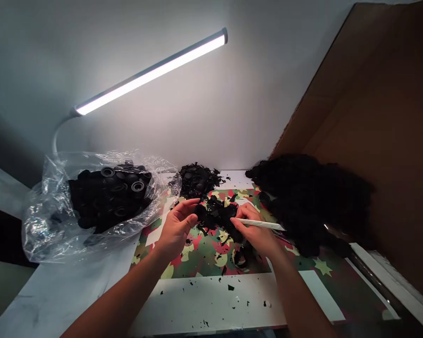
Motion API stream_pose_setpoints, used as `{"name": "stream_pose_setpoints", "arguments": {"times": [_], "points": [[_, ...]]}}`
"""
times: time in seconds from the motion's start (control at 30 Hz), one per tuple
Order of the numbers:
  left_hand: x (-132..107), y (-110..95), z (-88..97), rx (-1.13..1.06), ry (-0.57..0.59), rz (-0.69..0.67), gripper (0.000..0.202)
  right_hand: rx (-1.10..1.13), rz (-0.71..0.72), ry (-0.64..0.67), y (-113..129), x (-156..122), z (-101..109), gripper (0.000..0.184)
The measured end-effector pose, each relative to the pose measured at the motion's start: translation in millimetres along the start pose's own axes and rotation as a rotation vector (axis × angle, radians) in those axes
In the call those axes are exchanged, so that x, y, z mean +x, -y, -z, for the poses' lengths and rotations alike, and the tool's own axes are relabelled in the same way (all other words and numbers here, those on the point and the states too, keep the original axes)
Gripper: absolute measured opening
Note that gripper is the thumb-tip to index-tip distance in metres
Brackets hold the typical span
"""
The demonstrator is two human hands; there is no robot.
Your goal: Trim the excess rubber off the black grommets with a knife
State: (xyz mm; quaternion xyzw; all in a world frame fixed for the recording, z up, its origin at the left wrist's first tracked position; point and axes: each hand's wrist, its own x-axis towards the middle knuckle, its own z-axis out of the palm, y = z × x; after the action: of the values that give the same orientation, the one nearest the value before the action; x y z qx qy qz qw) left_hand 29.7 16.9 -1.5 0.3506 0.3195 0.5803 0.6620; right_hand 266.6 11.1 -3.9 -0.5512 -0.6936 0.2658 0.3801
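My left hand (179, 224) is at the near left of a loose heap of black scraps (216, 212). Its thumb and forefinger are curved around a dark round rubber piece (199, 211), which blends into the scraps behind it. Across the heap, my right hand (255, 229) pinches a slim white pen-like tool (262, 224). The tool's rear end points right; its working tip is hidden among the fingers and black bits. Below the right hand lies a curled black piece (240, 258) on the camouflage-patterned sheet (206, 263).
A clear plastic bag (52, 230) of black ring-shaped rubber parts (116, 192) stands at left. Behind the hands sits a pile of black trimmings (197, 178). A big black heap (310, 197) lies at right against a cardboard panel (380, 94). A lit tube lamp (151, 72) hangs above.
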Motion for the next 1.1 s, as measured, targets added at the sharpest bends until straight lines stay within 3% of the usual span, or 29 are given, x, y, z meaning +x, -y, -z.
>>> {"name": "stream_pose_setpoints", "arguments": {"times": [0.2,0.3,0.53,0.7,1.1], "points": [[0.2,3.8,4.5,0.214,0.031,-0.106,0.034,0.144,0.154,-0.069,46.5,-3.9,-4.7,0.029],[-1.5,3.3,5.4,0.357,0.056,-0.192,0.031,0.210,0.137,-0.053,58.6,-6.5,-11.8,0.028],[-6.0,6.8,8.0,0.697,0.069,-0.422,0.057,0.620,-0.120,0.143,58.0,-2.7,-28.4,0.024],[-6.6,3.5,7.0,0.827,0.078,-0.505,0.026,0.636,-0.141,0.089,56.6,-6.8,-32.9,0.025],[-8.7,0.6,2.8,0.936,0.042,-0.572,0.025,0.555,-0.101,-0.022,58.4,-9.9,-37.8,0.024]]}}
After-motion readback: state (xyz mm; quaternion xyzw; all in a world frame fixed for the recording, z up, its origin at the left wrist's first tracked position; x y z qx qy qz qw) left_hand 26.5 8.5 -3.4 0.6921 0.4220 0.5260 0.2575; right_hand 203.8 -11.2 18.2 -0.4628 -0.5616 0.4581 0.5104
